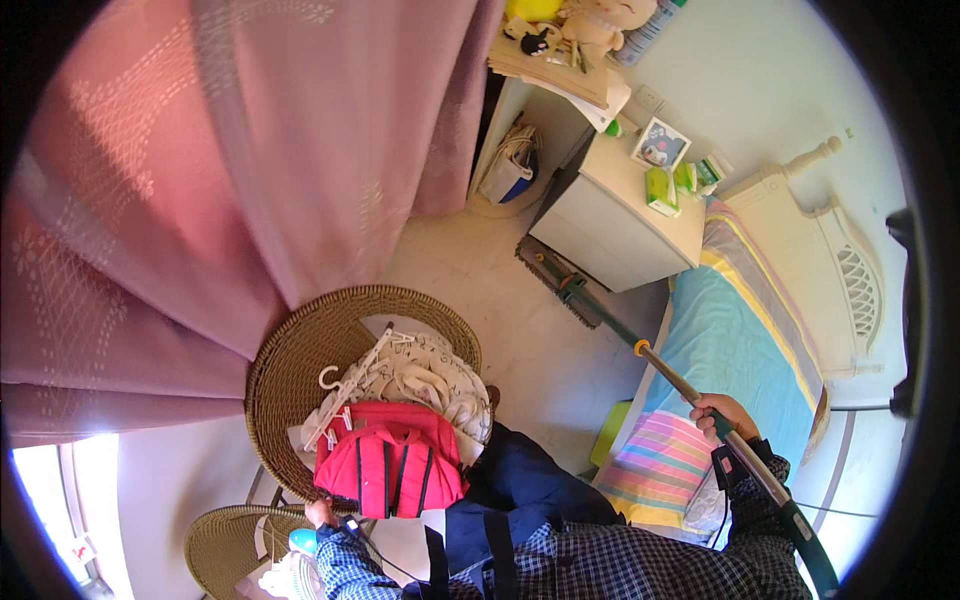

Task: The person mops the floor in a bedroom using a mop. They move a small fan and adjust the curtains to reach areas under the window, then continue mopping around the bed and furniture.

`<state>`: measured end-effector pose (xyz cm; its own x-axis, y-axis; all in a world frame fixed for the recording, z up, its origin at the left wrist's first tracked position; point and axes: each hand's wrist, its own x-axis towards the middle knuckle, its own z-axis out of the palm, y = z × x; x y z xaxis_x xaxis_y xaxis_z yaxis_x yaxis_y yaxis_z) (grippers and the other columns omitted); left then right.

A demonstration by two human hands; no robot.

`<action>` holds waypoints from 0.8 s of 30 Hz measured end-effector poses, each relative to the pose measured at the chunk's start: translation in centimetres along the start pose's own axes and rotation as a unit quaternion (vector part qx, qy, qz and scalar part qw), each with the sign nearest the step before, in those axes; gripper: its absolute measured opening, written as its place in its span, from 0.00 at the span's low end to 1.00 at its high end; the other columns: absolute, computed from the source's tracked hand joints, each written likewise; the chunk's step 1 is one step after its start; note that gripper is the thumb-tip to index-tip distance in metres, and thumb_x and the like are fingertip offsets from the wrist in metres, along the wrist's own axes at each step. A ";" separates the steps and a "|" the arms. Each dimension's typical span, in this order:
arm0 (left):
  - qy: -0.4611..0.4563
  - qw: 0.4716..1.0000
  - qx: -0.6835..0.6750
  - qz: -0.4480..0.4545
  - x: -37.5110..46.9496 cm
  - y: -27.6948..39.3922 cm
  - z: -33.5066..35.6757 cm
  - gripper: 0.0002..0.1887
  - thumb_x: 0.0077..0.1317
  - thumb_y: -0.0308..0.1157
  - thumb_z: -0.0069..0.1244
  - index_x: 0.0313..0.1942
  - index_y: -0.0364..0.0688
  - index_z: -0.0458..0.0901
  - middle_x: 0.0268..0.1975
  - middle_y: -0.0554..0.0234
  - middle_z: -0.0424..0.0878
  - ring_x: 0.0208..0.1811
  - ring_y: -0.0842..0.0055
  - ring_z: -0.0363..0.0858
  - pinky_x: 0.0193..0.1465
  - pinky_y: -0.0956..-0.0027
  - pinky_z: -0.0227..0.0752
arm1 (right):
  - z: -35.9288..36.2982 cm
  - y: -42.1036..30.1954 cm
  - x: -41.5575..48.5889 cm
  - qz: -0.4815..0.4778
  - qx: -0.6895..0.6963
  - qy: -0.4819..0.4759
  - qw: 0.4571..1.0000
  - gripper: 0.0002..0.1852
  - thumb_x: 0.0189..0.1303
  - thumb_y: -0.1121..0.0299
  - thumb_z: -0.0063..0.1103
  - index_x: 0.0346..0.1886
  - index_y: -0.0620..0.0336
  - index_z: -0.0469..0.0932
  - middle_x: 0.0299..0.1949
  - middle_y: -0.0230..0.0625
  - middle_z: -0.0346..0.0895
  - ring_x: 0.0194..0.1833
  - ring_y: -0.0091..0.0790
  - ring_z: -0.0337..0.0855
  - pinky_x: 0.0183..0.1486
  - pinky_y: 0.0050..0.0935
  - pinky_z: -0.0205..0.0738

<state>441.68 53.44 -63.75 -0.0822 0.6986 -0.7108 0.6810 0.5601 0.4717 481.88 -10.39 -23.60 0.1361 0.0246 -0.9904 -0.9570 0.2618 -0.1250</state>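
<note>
My right hand (724, 418) grips the pole of a flat mop (670, 373), which slants from the lower right down to the floor. Its mop head (577, 300) lies along the base of a white bedside cabinet (611, 225). At the lower left, my left hand (321, 514) is closed on the rim of a round wicker chair (289, 405). In that chair are a red backpack (409, 461) with black straps, a patterned cream cloth (450, 375) and a white clip hanger (352, 386).
A bed (735, 330) with striped bedding stands right of the mop. Long pink curtains (315, 135) hang at the left, touching the chair. A second wicker chair (206, 547) and a white fan (296, 576) are lower left. A bag (514, 161) sits under the desk (555, 75).
</note>
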 end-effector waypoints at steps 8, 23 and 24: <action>0.209 0.947 0.233 0.079 -1.6 -0.3 -4.7 0.20 0.57 0.28 0.44 0.50 0.30 0.68 0.45 0.36 0.76 0.44 0.48 0.76 0.49 0.57 0.67 | -2.2 -3.6 0.1 0.043 0.031 -0.058 0.997 0.15 0.59 0.72 0.46 0.49 0.67 0.66 0.25 0.38 0.71 0.19 0.24 0.72 0.18 0.23 0.74; 0.434 0.639 -0.125 0.622 -34.3 54.7 -8.2 0.39 0.60 0.42 0.51 0.63 0.34 0.47 0.60 0.42 0.62 0.60 0.58 0.64 0.54 0.59 0.67 | -5.8 -27.8 10.1 0.197 -0.008 -0.076 0.977 0.10 0.58 0.71 0.46 0.34 0.72 0.69 0.24 0.35 0.68 0.20 0.21 0.70 0.21 0.18 0.71; 0.438 0.635 -0.122 0.625 -35.5 56.2 -7.1 0.38 0.60 0.41 0.51 0.62 0.34 0.48 0.59 0.43 0.63 0.59 0.59 0.64 0.53 0.59 0.67 | -5.5 -29.2 10.0 0.205 0.003 -0.092 0.975 0.09 0.58 0.71 0.46 0.30 0.69 0.68 0.22 0.33 0.67 0.19 0.20 0.70 0.21 0.19 0.71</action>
<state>477.70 63.25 -8.35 -0.0351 0.5845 0.8106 0.4891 -0.6973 0.5240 509.83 -23.06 -30.22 -0.2127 0.3000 -0.9299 -0.9392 0.1996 0.2793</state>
